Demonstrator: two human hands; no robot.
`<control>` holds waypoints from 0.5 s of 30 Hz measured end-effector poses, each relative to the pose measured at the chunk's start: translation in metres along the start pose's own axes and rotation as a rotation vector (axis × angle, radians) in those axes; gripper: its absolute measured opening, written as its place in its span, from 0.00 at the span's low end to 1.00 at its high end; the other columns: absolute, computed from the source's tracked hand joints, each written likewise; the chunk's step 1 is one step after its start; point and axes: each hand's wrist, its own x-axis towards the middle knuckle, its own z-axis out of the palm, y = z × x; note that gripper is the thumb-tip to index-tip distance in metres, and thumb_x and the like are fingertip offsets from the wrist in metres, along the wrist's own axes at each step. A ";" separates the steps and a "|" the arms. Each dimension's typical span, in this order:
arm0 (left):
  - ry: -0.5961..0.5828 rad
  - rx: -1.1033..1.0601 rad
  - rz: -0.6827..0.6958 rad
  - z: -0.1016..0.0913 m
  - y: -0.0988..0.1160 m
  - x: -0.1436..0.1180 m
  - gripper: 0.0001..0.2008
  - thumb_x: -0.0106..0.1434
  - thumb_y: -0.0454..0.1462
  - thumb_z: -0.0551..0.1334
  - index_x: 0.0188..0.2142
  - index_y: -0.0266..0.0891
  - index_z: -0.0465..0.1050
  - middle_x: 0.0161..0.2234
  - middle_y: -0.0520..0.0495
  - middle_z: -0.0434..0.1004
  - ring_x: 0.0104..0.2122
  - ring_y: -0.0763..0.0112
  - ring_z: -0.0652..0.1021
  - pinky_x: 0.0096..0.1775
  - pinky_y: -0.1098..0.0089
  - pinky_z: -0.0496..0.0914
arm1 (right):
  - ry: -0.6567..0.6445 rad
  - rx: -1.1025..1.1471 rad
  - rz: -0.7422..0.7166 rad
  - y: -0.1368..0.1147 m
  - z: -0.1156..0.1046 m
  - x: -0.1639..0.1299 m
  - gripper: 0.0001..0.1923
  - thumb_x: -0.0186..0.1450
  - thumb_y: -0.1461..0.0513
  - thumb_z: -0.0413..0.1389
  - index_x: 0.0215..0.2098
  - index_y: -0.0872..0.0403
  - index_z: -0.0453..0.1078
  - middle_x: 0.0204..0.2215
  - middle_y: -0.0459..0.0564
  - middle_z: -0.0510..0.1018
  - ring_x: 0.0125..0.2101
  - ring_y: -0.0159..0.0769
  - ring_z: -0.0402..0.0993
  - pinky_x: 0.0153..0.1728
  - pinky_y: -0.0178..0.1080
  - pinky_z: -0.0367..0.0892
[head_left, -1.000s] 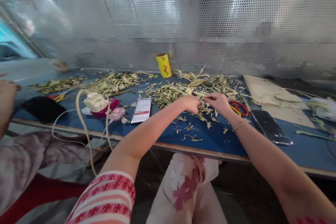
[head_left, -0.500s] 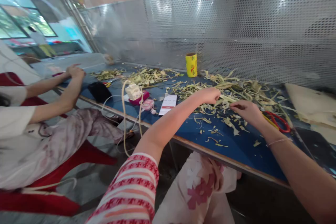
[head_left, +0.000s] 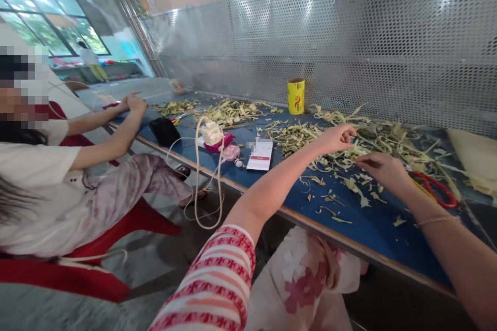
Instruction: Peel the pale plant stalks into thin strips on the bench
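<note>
Blue table (head_left: 373, 227), scissors (head_left: 437, 191) half-hidden.

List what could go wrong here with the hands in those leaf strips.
The red-handled scissors lie right beside the right hand, half hidden among leaf strips; a finger might catch them. The white cord loops off the blue table's edge; a knee could snag it.

Blue table (head_left: 373, 227) under leaf scraps (head_left: 310, 137), scissors (head_left: 435, 189)

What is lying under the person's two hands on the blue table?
Pale green leaf strips and scraps lie under the left hand and right hand on the blue table. Anything beneath the pile is covered.
</note>
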 end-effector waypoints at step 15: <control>-0.067 -0.360 -0.147 0.036 -0.004 -0.007 0.14 0.51 0.32 0.66 0.38 0.36 0.66 0.37 0.46 0.70 0.33 0.75 0.72 0.40 0.68 0.68 | 0.096 -0.152 -0.036 0.008 -0.007 0.000 0.06 0.54 0.59 0.53 0.27 0.51 0.71 0.30 0.54 0.79 0.30 0.40 0.73 0.34 0.41 0.67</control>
